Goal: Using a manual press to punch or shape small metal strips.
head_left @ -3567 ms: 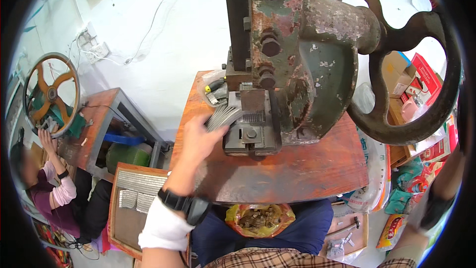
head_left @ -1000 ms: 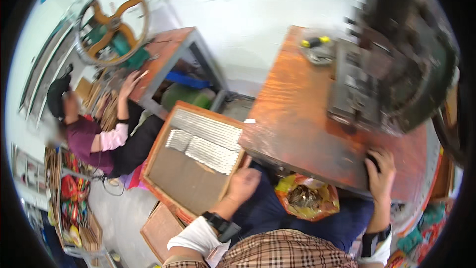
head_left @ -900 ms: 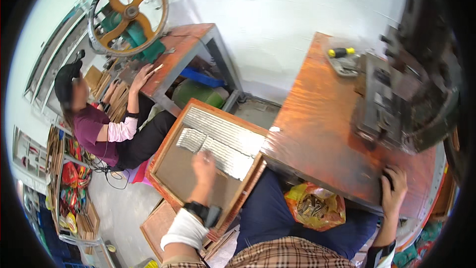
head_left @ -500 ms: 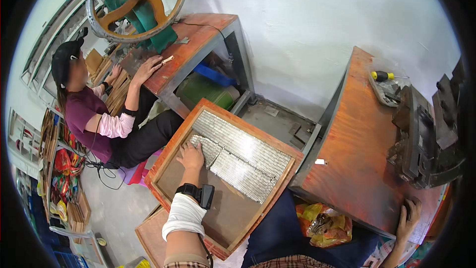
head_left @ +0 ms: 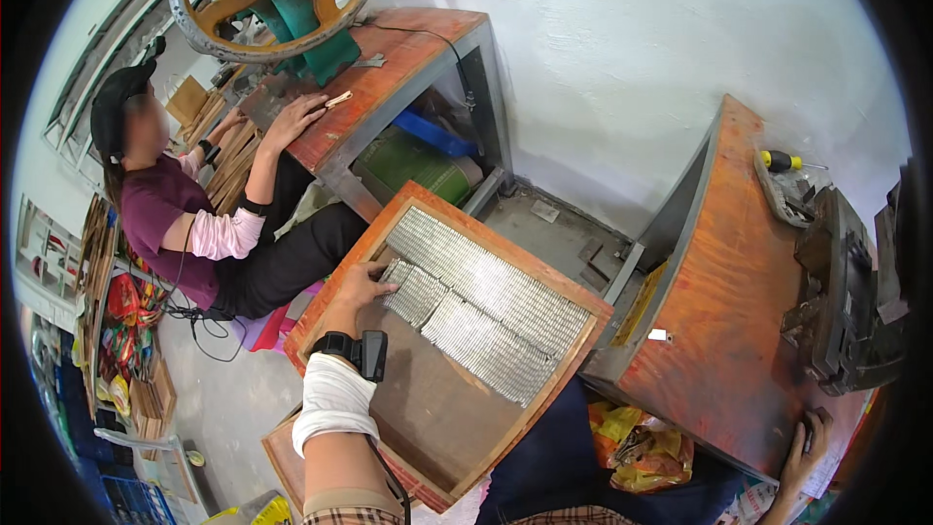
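A shallow wooden tray [head_left: 428, 468] with orange-red rims lies tilted in front of me. Rows of small silver metal pieces [head_left: 486, 277] fill its far side in packed blocks. At the left end of these rows is my left hand [head_left: 360, 288], its thumb and fingers apart and the fingertips against the end of the smaller block [head_left: 416, 294]. A white sleeve cover and a black wrist device are on that arm. Far to the right, my right hand [head_left: 805, 442] rests at the near edge of the orange worktable [head_left: 719, 350], fingers slightly bent and apart, nothing visible in them.
A seated co-worker [head_left: 165, 204] works at a bench [head_left: 408, 39] on the left, beside a large handwheel [head_left: 282, 0]. On my worktable stand a dark metal machine [head_left: 841, 301] and a dish with a yellow-black screwdriver [head_left: 780, 160]. A yellow-red bag [head_left: 646, 457] hangs below.
My left hand has shifted from lying over the smaller block to its left end, and that block now looks straighter. The view has moved slightly. My right hand stays at the table edge.
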Demonstrator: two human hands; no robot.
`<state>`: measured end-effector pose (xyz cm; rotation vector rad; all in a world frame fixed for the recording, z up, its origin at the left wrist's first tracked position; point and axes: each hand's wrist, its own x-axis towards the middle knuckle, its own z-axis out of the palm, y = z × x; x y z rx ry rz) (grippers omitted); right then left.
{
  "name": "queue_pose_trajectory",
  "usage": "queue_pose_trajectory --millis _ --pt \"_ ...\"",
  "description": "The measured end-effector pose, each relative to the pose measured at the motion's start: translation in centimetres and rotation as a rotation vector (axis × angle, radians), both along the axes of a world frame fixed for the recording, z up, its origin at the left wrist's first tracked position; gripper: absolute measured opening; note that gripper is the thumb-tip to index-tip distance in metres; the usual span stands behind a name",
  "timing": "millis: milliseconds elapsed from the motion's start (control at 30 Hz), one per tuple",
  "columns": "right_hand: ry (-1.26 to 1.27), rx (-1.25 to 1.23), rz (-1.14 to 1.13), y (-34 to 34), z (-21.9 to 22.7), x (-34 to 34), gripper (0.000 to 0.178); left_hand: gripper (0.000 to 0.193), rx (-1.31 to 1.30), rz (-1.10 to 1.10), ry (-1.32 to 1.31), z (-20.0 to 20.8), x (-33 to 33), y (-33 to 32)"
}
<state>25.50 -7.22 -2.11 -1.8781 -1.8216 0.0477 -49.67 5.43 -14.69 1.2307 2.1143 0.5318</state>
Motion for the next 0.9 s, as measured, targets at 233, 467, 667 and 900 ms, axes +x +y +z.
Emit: queue_pose_trajectory --millis 233,467,667,900 --pt "-0.037 -0.001 -0.012 0.0 -0.1 0.1 0.018 0.055 0.104 -0.095 0.136 -1.4 -0.2 -0.8" --pt "-0.026 0.004 -0.016 0.2 0.4 -0.7 0.017 0.049 -0.004 -0.075 0.311 -0.3 -0.2 -0.4" --pt "-0.1 0.033 0.007 0.4 0.6 -1.1 0.018 0.05 0.183 -0.086 0.445 -1.2 0.4 -1.3" --pt "-0.08 0.152 0.001 -0.2 1.2 -1.6 0.021 0.044 0.202 0.207 0.265 -3.4 -0.2 0.1"
